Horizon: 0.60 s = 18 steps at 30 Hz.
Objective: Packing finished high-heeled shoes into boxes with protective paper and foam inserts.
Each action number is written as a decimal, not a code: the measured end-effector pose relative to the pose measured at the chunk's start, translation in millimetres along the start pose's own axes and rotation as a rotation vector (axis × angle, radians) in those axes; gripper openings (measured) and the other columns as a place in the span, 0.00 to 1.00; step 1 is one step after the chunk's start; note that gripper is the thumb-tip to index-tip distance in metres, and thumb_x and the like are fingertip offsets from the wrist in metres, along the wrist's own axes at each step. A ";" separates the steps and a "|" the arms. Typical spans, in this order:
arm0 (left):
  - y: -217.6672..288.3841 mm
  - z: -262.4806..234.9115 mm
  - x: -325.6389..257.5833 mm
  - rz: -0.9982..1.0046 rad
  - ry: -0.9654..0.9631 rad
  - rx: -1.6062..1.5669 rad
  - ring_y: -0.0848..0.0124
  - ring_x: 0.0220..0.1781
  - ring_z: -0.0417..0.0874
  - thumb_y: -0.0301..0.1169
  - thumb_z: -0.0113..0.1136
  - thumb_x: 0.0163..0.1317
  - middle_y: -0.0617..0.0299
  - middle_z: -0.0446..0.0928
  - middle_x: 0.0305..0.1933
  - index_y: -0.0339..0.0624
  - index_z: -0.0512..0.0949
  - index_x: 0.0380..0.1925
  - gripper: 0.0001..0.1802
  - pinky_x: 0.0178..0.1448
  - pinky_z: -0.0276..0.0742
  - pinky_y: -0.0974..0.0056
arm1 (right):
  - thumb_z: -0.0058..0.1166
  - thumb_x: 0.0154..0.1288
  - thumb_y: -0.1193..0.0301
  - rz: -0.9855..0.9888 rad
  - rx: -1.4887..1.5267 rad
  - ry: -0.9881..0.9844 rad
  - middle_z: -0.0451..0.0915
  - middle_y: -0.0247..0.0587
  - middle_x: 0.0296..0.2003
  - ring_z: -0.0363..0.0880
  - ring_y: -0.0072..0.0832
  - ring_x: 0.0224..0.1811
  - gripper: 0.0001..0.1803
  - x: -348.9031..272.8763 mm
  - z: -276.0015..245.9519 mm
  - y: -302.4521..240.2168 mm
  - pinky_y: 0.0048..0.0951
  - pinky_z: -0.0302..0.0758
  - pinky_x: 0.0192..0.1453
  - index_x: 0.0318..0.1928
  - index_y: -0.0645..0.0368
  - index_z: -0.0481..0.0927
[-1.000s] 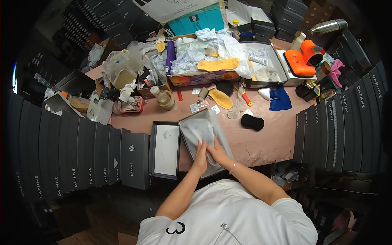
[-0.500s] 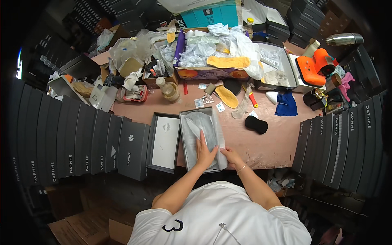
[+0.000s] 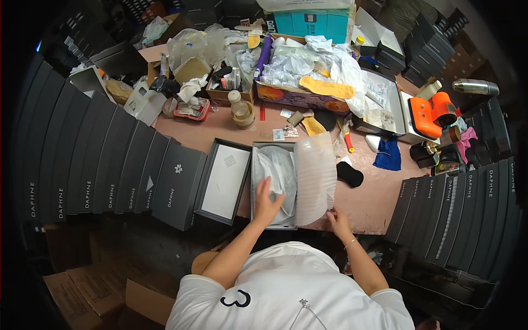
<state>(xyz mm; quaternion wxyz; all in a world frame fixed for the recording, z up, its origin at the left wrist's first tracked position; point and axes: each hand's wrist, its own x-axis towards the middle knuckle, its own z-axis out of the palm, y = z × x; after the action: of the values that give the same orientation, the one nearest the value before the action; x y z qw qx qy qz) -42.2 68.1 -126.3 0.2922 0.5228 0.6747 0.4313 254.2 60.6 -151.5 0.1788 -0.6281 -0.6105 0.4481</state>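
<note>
An open grey shoe box sits at the front of the table. Inside lie grey-white rounded things wrapped in thin paper or film; the wrapping hides what they are. My left hand rests over the wrapped contents, fingers stretched and thumb apart. A translucent white ribbed packing sheet is folded out over the box's right side onto the table. Its near right corner is pinched in my right hand. Left of the box stands the lid, inner side up, showing a white panel.
Rows of grey shoe boxes stand at left, more boxes at right. Behind are a glass bottle, a carton of crumpled paper, yellow insole, black pad, blue cloth and orange device.
My right hand has drawn the packing sheet out to the right, unfolding it past the box's edge. My left hand stays over the contents, now lifted clear of the sheet. The view has shifted slightly.
</note>
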 end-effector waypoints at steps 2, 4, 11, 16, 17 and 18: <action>-0.9 -55.6 -7.6 0.018 0.170 0.064 0.45 0.65 0.64 0.30 0.60 0.57 0.38 0.64 0.62 0.32 0.64 0.60 0.31 0.68 0.61 0.52 | 0.45 0.69 0.69 -0.155 0.132 0.118 0.66 0.60 0.61 0.75 0.43 0.55 0.29 29.1 18.2 -10.9 0.36 0.74 0.54 0.67 0.65 0.58; -51.8 -91.4 -27.0 -0.198 0.149 0.237 0.46 0.61 0.68 0.31 0.59 0.60 0.41 0.67 0.58 0.31 0.66 0.57 0.27 0.64 0.65 0.52 | 0.43 0.70 0.67 -0.194 0.261 0.082 0.49 0.60 0.70 0.60 0.46 0.68 0.35 52.2 28.9 -105.0 0.39 0.62 0.68 0.71 0.65 0.48; -90.2 -115.3 -26.2 -0.063 -0.166 0.329 0.51 0.44 0.78 0.30 0.60 0.59 0.45 0.77 0.42 0.31 0.74 0.45 0.16 0.48 0.74 0.54 | 0.56 0.57 0.43 -0.602 -0.897 -0.222 0.53 0.62 0.69 0.47 0.52 0.73 0.52 70.5 110.9 -188.5 0.54 0.43 0.74 0.71 0.64 0.50; 27.7 -202.1 -36.5 -0.282 -0.224 -0.564 0.73 0.38 0.80 0.30 0.57 0.64 0.59 0.80 0.39 0.32 0.76 0.41 0.11 0.42 0.75 0.66 | 0.55 0.61 0.49 -0.547 -0.405 -0.180 0.54 0.58 0.69 0.50 0.47 0.73 0.45 57.6 93.9 -198.6 0.50 0.47 0.73 0.70 0.63 0.54; 45.5 -209.5 -45.1 -0.293 -0.262 -0.719 0.77 0.38 0.79 0.30 0.56 0.66 0.62 0.79 0.39 0.33 0.76 0.41 0.10 0.41 0.75 0.68 | 0.53 0.63 0.50 -0.498 -0.127 -0.181 0.55 0.57 0.69 0.52 0.46 0.73 0.43 41.6 74.5 -210.3 0.46 0.50 0.73 0.69 0.64 0.54; 85.7 -202.5 -42.7 -0.320 -0.244 -0.985 0.75 0.38 0.79 0.29 0.55 0.66 0.60 0.78 0.39 0.32 0.76 0.45 0.12 0.45 0.76 0.67 | 0.52 0.65 0.51 -0.445 0.148 -0.182 0.56 0.57 0.69 0.54 0.45 0.72 0.41 28.7 60.3 -211.6 0.42 0.52 0.73 0.69 0.64 0.55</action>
<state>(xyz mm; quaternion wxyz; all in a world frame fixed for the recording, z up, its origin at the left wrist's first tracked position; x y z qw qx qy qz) -162.4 -21.9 40.0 0.6415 0.2605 0.4250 0.5831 74.6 108.2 -30.3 0.2628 -0.4206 -0.7128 0.4959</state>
